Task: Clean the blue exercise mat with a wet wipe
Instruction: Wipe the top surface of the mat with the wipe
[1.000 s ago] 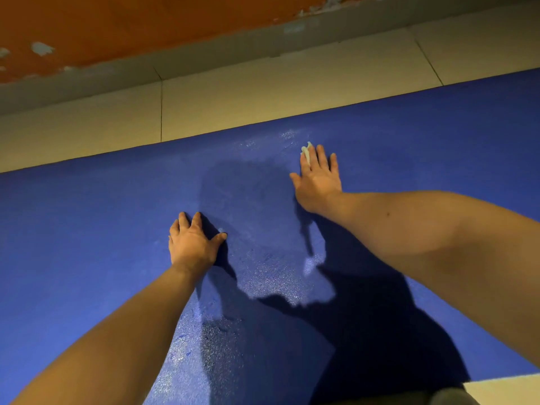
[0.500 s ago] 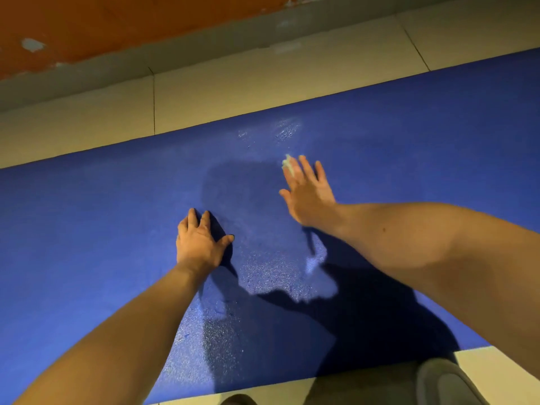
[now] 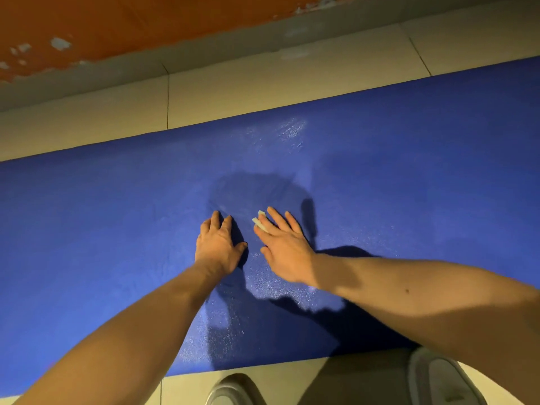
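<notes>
Head view shows the right hand (image 3: 287, 252) lying flat on the blue exercise mat (image 3: 87, 229), fingers straight and spread, pressing a small folded wet wipe (image 3: 260, 225) under the index finger. Only a pale corner of the wipe shows past the fingertip. The left hand (image 3: 217, 247) is planted palm down on the mat just beside it, fingers slightly bent at the tips and thumb stretched toward the right hand, holding nothing.

A second ago the right hand reached well up the mat, near the far edge and clearly apart from the left. It has since drawn back toward the person and to the left, so the two hands are now close together. The left hand has kept its place.

Damp, glistening patches mark the mat near its far edge (image 3: 292, 130) and below the hands (image 3: 222, 331) (the person's shadow covers much of the middle). Beyond the mat lie pale floor tiles (image 3: 233, 89), a grey skirting (image 3: 87, 80) and an orange wall (image 3: 146, 21) with chipped paint. The mat's near edge and two grey shoes (image 3: 233, 390) have come into view at the bottom.
</notes>
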The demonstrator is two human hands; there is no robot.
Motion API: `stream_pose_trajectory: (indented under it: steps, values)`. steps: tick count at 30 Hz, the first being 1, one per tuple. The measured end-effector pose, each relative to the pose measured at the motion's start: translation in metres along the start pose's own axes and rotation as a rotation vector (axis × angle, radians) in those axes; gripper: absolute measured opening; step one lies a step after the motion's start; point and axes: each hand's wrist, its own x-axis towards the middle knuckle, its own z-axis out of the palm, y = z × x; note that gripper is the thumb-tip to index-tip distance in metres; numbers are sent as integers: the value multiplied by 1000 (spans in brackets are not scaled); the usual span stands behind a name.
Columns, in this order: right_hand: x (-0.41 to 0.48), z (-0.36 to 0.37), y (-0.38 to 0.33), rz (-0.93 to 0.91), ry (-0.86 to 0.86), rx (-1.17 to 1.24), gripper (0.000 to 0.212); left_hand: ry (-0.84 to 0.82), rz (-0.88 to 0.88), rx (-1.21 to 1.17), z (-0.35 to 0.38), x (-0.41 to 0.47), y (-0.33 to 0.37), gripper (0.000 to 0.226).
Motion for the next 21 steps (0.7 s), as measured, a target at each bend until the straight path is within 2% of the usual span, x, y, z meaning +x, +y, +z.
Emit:
stream_pose_trajectory:
  steps: [2,5,11,15,17,19,21]
  values:
    - [3,-15,1,66,41,324,49,-15,22,-32,-2,-10,6,78]
    - [-4,-42,1,287,65,793,38,-55,47,-164,-11,-30,17,70]
    - [-49,-105,-8,394,-86,888,27,-134,171,-351,-51,-101,37,53]
    - [-90,-137,-31,388,-163,943,15,-187,127,-373,-72,-144,46,65]
    - [-106,-137,-42,397,-143,944,9,-179,100,-482,-76,-160,54,68]
    - [-117,-132,-54,409,-112,968,19,-163,97,-628,-74,-174,64,67]
    - [-121,-119,-58,455,-115,1091,14,-137,102,-758,-65,-182,73,57]
